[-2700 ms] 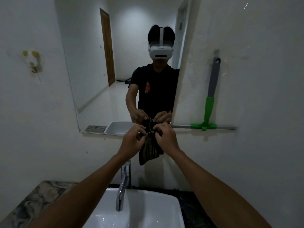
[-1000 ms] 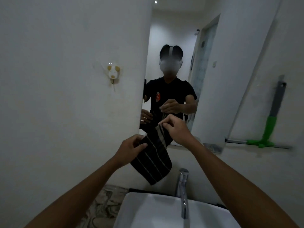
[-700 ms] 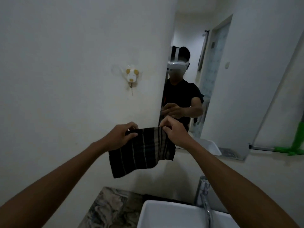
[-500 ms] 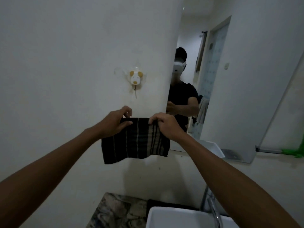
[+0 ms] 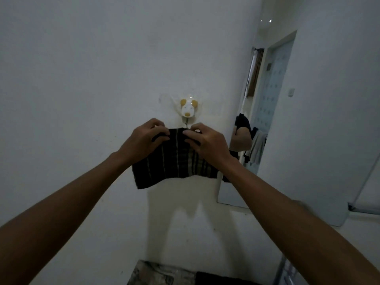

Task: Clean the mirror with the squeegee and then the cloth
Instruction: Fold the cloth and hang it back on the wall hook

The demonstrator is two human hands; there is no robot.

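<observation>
1. At far left, bare white wall (image 5: 72, 79), dim and unmarked.
2. Rising from the lower left, a bare forearm ending in the left hand (image 5: 144, 141), fingers curled over the top left edge of the cloth (image 5: 174, 161) and pinching it, thumb on the near face.
3. Between the two hands, the cloth: dark with thin pale stripes running down it, held up flat against the wall, top edge level, lower edge hanging free and sloping lower at the left corner.
4. Just above the cloth's top edge, a small wall hook (image 5: 187, 109) shaped like a white animal head with tan ears and nose; its thin metal prong reaches down to the cloth's top edge, between the fingertips of both hands. Cannot tell whether the cloth is caught on the prong.
5. Right of the hook, the right hand (image 5: 207, 144), knuckles up, fingers bent and gripping the cloth's top right edge, forearm running off to the lower right.
6. Further right, the mirror (image 5: 308, 120), seen at a slant, well apart from the cloth, reflecting a doorway, a dark sleeve and an arm.
7. At the bottom edge, a strip of marbled countertop (image 5: 156, 274).
</observation>
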